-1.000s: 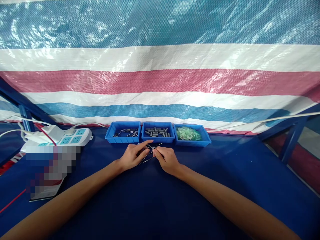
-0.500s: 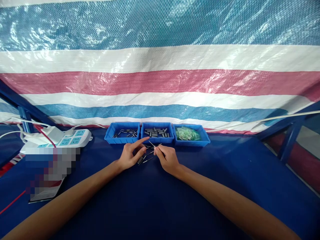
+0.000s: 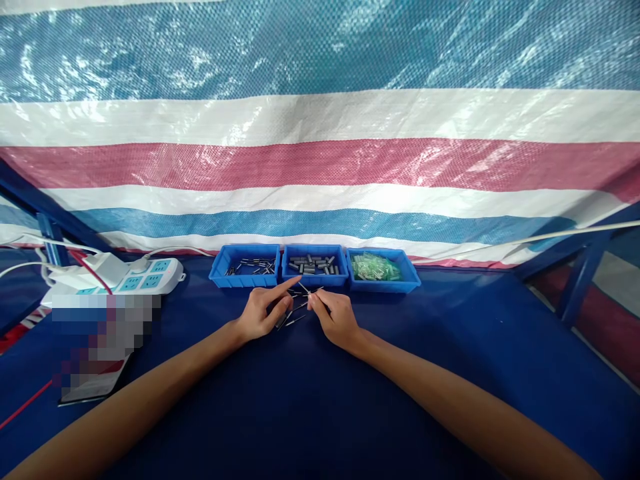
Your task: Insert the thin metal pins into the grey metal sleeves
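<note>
My right hand (image 3: 336, 319) is closed, with thumb and index finger pinching a thin metal rod (image 3: 304, 288) that points up and to the left. My left hand (image 3: 263, 313) has its index finger stretched out to the rod's upper tip. Its thumb stands apart from that finger, and the other fingers are curled and partly hidden. Several thin metal rods (image 3: 296, 320) lie loose on the table between and beneath the hands. Dark pieces beside the left thumb are partly covered by that hand.
Behind the hands stand three blue bins: the left bin (image 3: 245, 283) holds thin rods, the middle bin (image 3: 315, 281) grey cylinders, the right bin (image 3: 385, 288) greenish clear plastic pieces. A white power strip (image 3: 150, 280) with cables sits at left. A striped sheet (image 3: 320, 160) hangs behind.
My left index fingertip has shifted slightly right, onto the rod's tip. The left hand covers more of the dark pieces. My right hand stays almost still, with the rod in it.
</note>
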Demonstrator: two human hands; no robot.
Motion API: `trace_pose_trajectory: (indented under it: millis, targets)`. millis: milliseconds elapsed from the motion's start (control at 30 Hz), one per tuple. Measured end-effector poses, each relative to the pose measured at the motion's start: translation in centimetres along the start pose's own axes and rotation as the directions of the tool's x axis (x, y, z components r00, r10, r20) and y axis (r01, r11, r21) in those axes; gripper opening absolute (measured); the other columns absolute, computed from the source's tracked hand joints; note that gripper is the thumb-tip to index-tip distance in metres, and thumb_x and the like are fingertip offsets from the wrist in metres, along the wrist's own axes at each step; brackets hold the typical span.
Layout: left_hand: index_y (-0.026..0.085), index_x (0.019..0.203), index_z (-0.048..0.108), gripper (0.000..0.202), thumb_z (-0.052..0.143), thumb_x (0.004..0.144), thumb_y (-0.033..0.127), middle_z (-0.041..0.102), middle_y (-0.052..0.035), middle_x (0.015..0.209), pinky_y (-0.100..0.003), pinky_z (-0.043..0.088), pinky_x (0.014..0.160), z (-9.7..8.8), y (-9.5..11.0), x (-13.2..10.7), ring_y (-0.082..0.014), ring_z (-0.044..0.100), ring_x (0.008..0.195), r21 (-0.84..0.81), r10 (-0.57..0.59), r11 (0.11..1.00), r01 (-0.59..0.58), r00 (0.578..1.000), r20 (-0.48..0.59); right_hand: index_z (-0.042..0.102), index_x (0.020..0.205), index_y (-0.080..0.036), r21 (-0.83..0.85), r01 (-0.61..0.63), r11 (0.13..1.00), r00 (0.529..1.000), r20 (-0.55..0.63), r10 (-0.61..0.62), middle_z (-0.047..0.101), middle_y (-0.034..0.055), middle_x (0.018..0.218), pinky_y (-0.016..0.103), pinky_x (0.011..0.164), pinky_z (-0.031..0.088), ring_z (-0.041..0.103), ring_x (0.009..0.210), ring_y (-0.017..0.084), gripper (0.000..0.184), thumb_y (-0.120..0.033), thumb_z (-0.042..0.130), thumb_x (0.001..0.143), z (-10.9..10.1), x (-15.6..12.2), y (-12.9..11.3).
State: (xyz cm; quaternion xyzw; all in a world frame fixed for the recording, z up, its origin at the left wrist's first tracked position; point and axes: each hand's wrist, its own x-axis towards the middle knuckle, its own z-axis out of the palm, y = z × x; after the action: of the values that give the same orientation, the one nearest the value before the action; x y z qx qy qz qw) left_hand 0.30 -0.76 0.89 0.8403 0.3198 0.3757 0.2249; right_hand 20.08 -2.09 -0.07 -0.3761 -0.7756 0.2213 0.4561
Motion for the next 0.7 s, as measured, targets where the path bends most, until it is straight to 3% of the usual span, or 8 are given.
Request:
trace_pose_trajectory:
  millis: [400, 533, 700]
  targets:
    - [0.014, 0.134, 0.043, 0.044, 0.040, 0.092, 0.024, 0.066, -0.0007, 0.071, -0.019, 0.046, 0.061, -0.06, -0.09, -0.05, -0.0082, 0.057, 0.057, -0.017, -0.022, 1.000, 0.022, 1.000, 0.005, 0.052, 0.066, -0.018, -0.008, 0.049, 0.999, 0.997, 0.051, -0.049, 0.054, -0.0007, 0.057, 0.023, 0.057, 0.038, 0.051, 0.052, 0.010, 0.033, -0.025, 0.037, 0.095, -0.14, 0.00, -0.23]
    - [0.014, 0.127, 0.051, 0.039, 0.038, 0.094, 0.028, 0.064, -0.0008, 0.069, -0.017, 0.042, 0.051, 0.00, -0.20, -0.05, -0.0055, 0.047, 0.046, -0.124, -0.137, 0.983, 0.134, 0.990, -0.015, 0.052, 0.066, -0.018, -0.007, 0.041, 0.999, 0.998, 0.039, -0.041, 0.054, -0.0007, 0.058, 0.023, 0.057, 0.038, 0.052, 0.053, 0.010, 0.032, -0.024, 0.038, 0.095, -0.12, -0.05, -0.11]
    - [0.013, 0.108, 0.062, 0.032, 0.044, 0.092, 0.035, 0.062, -0.0008, 0.064, -0.017, 0.038, 0.044, 0.22, -0.18, 0.22, -0.0048, 0.043, 0.041, -0.269, -0.313, 0.922, 0.280, 0.946, -0.088, 0.052, 0.066, -0.018, 0.013, 0.029, 0.999, 0.998, 0.048, -0.030, 0.055, 0.0002, 0.059, 0.023, 0.057, 0.038, 0.053, 0.055, 0.011, 0.033, -0.025, 0.038, 0.095, -0.08, -0.02, -0.14]
